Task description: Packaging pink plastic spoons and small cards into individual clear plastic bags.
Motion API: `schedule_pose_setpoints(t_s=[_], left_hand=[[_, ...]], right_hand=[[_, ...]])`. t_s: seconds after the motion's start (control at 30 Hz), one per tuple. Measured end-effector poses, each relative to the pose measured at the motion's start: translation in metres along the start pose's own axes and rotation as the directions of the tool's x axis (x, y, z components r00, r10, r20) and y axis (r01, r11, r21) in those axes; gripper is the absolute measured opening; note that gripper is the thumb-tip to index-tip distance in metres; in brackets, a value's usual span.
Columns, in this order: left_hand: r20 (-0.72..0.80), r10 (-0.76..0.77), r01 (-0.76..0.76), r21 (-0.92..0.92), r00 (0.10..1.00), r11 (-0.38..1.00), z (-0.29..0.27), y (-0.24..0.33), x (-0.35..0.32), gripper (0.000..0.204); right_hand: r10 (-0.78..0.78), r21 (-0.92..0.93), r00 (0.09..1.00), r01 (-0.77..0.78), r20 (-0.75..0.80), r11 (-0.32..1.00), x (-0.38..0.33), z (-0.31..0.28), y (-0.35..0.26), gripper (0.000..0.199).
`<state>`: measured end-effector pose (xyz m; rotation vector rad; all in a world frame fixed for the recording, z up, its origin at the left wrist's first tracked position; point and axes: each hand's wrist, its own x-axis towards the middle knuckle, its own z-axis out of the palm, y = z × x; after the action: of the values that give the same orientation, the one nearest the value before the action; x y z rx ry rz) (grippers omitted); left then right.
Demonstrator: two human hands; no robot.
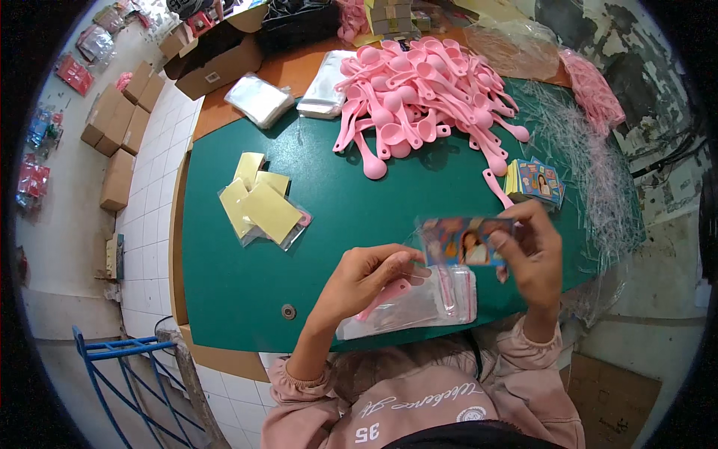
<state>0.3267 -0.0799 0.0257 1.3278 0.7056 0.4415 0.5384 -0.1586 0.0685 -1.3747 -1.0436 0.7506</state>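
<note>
Nearest the viewer, left hand (366, 280) pinches a clear plastic pouch (419, 303) with a pink spoon (383, 298) inside; right hand (532, 251), fingers closed, grips a printed card (462, 241) just above it. Pouch appears light, limp, slippery; best held near its open edge.

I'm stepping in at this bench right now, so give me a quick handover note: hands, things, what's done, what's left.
Left hand: holds a clear bag with a pink spoon partly in it.
Right hand: holds a picture card above the bag.
On the green table: pink spoon pile, card stack, empty bags.
Done: a few packed bags at left.
Left: card not yet in the bag; most spoons unpacked.
</note>
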Motion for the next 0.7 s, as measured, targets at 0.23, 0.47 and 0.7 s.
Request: schedule_pose_setpoints(t_s=[0.23,0.47,0.7], left_hand=[[0.006,0.036,-0.036,0.064,0.999,0.997,0.000,0.001,-0.003,0.028],[0.051,-0.011,0.005,0.120,0.999,0.993,-0.001,0.007,-0.002,0.031],[0.134,0.086,-0.108,0.168,0.987,0.980,0.000,-0.004,-0.002,0.029]], right_hand=[[0.158,-0.157,0.969,-0.129,0.191,0.979,-0.006,0.000,-0.017,0.014],[0.111,-0.257,0.964,-0.046,0.242,0.965,-0.009,0.002,-0.020,0.014],[0.091,-0.377,0.935,0.049,0.343,0.925,-0.004,-0.011,-0.024,0.011]])
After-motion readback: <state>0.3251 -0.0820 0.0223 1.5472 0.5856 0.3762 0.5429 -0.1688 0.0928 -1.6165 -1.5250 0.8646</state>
